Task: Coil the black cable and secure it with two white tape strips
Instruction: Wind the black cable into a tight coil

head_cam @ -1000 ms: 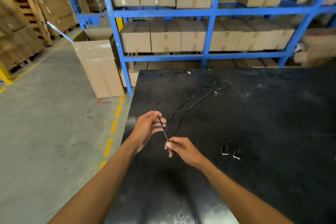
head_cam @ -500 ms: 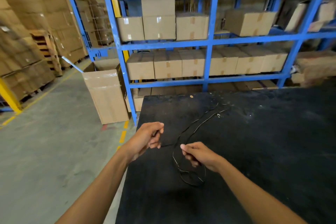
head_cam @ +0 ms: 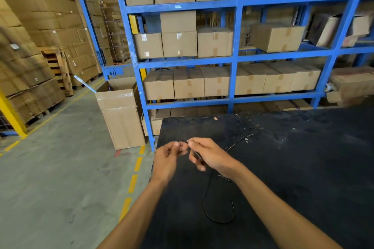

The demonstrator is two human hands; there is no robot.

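I'm in a warehouse for sure: blue steel racking (head_cam: 234, 60) loaded with taped cardboard boxes (head_cam: 215, 41), more cartons on wooden pallets (head_cam: 58, 66), concrete floor (head_cam: 60, 178) with yellow lane lines (head_cam: 132, 183).

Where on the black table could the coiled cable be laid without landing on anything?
The black table looks bare to the right of the right hand, out toward the table's right edge, apart from pale specks near the back. Crowded: around both hands, where the black cable loops below the left hand and trails toward the far edge.

2 bare forearms & hands (head_cam: 166, 159), no sleeves, nothing worn.
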